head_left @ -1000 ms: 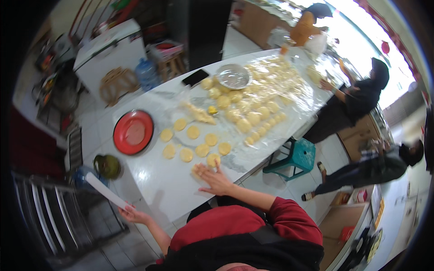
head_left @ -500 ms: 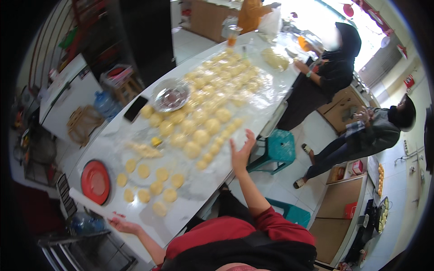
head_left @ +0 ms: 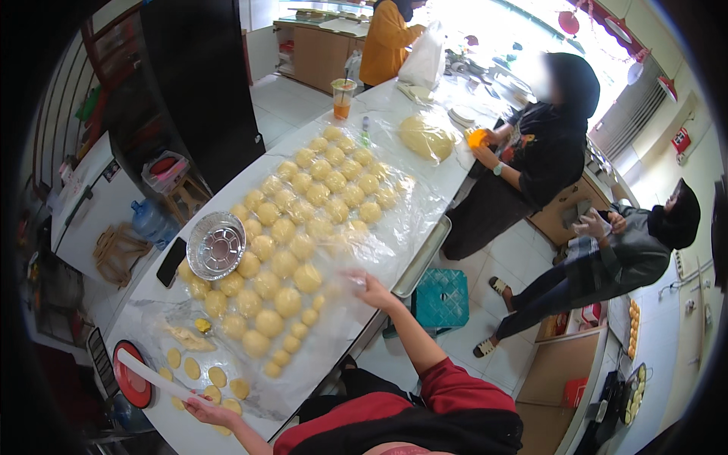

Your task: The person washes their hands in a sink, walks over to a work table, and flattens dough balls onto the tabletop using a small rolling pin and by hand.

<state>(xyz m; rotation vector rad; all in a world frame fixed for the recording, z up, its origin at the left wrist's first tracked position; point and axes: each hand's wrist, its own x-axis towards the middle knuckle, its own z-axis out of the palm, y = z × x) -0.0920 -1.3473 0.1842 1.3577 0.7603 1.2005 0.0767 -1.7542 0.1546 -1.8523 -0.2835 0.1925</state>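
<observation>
Yellow dough balls (head_left: 303, 227) lay in rows under a clear plastic sheet (head_left: 394, 220) on the long white table (head_left: 152, 413). The right hand (head_left: 369, 287) reached out over the sheet's near edge, just beside the closest large ball, its fingers pinched together on the plastic. The left hand (head_left: 208, 412) sat at the table's near-left corner, fingers clamped around the end of a white flat scraper (head_left: 152, 374) that angled up and to the left. Small flattened dough discs (head_left: 205, 375) lay around that hand, with a red plate (head_left: 133, 379) just beside the scraper's far end. A round foil pan (head_left: 216, 245) rested among the balls on the left, and a black phone (head_left: 171, 262) lay at the table's left edge near it. Farther along sat a big dough lump (head_left: 426, 136) wrapped in plastic and a cup with an orange drink (head_left: 343, 98). On the far right side a person in black (head_left: 542, 163) stood at the table handling something orange; another (head_left: 614, 258) sat behind, well apart. A teal stool (head_left: 440, 297) stood on the floor beside the table
</observation>
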